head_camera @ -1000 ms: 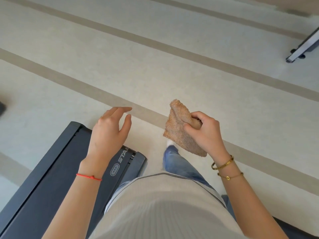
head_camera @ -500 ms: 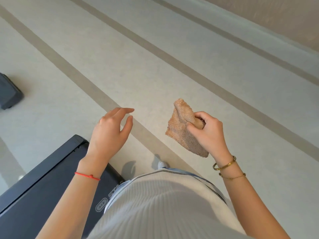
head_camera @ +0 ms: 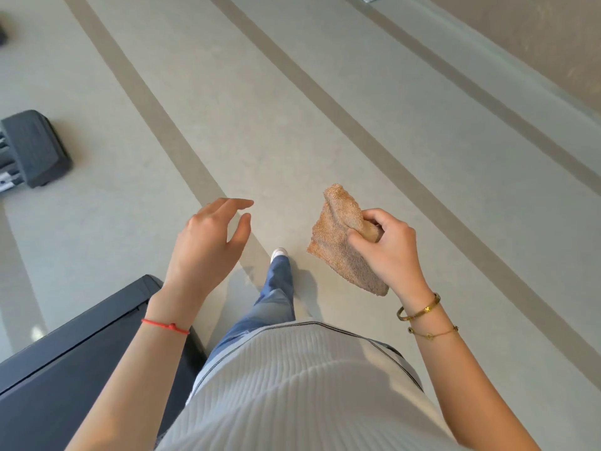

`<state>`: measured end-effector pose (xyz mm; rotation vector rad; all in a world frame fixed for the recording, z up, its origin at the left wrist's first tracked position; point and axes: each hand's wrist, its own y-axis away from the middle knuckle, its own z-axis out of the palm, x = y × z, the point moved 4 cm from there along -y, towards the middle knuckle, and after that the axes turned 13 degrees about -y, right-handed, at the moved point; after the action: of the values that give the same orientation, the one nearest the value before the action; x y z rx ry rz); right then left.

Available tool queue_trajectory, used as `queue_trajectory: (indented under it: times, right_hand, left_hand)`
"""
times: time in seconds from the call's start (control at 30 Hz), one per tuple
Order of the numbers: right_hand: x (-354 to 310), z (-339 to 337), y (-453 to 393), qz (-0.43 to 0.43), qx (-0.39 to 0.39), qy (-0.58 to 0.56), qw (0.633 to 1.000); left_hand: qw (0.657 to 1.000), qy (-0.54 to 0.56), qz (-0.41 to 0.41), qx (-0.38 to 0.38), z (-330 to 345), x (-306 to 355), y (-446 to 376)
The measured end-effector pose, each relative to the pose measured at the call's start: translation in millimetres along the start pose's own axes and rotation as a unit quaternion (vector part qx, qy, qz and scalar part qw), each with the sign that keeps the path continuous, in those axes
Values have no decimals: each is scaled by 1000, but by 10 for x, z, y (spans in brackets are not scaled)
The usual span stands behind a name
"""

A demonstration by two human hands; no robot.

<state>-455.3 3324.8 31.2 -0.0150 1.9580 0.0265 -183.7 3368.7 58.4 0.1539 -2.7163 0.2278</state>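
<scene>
Ideally, with the tan cloth [head_camera: 338, 245] bunched in the curled right hand [head_camera: 390, 252], right of the near leg [head_camera: 276, 294] above the floor [head_camera: 292, 125], bring the relaxed, empty left hand [head_camera: 205, 245] across to refold it flat.

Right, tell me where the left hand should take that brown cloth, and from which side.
Pinch the free left corner of the brown terry cloth, coming in from the left with the open left hand. The right hand has its grip on the bunched right side, so that part is taken. The left edge hangs clear in the air and faces the left hand, with nothing between them.
</scene>
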Motion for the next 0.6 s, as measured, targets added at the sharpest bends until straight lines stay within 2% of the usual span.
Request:
queue_trajectory:
  times: [0.33, 0.6]
  right_hand:
    - [-304, 381, -2284, -11, -5, -14, 1000]
    - [-209, 380, -3698, 25, 19, -32, 999]
  left_hand:
    - [999, 10, 44, 9, 106, -168, -2316]
    - [998, -9, 68, -16, 376, -77, -3973]
